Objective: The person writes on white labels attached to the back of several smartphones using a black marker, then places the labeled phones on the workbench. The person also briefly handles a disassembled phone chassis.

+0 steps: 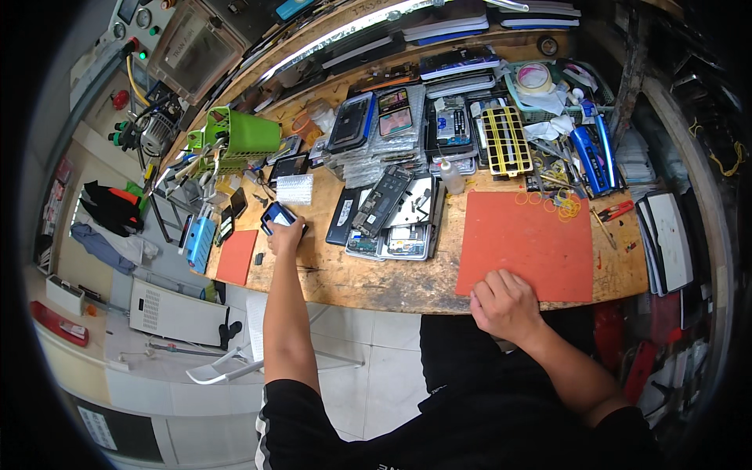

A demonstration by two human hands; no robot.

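My left hand reaches out to the left side of the bench, its fingers closed around a dark blue phone that the hand partly covers. A sheet of bubble wrap lies just beyond it. Curled into a loose fist, my right hand rests at the front edge of a large red mat, and nothing shows in its fingers. Between the hands sits a pile of opened phones and parts, with a dark phone frame lying tilted on top.
A small red mat lies left of my left hand. Behind stand a green basket, a stack of bubble-wrapped devices and a small dropper bottle. Yellow rubber bands, red-handled pliers and blue tools lie to the right.
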